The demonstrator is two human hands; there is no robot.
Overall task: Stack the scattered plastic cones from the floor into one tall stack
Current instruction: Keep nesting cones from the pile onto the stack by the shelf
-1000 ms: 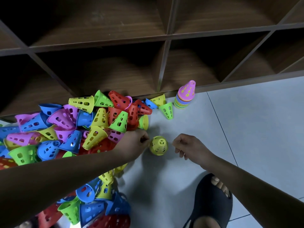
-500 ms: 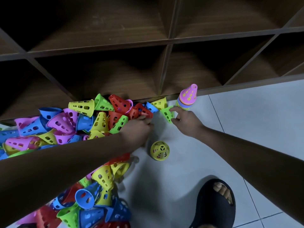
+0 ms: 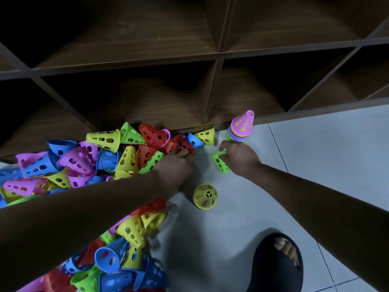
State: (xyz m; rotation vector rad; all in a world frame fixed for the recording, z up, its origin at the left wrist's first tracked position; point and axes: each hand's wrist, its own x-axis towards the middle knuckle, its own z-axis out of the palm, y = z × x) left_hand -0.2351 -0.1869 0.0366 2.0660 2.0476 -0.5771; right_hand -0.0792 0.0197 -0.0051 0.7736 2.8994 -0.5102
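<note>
Loosely heaped, perforated, many-coloured cones [image 3: 75, 161]

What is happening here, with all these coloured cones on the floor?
A person is stacking plastic cones. The right hand pinches a green cone just beside the short stack. The left hand is on a red cone at the edge of the big pile; whether it grips it is unclear. One yellow cone sits alone on the tiles.

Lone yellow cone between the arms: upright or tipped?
Upright: the yellow perforated plastic cone shows its narrow spoked top ringed by its flaring wall, so its wide base sits on the tiled floor.
</note>
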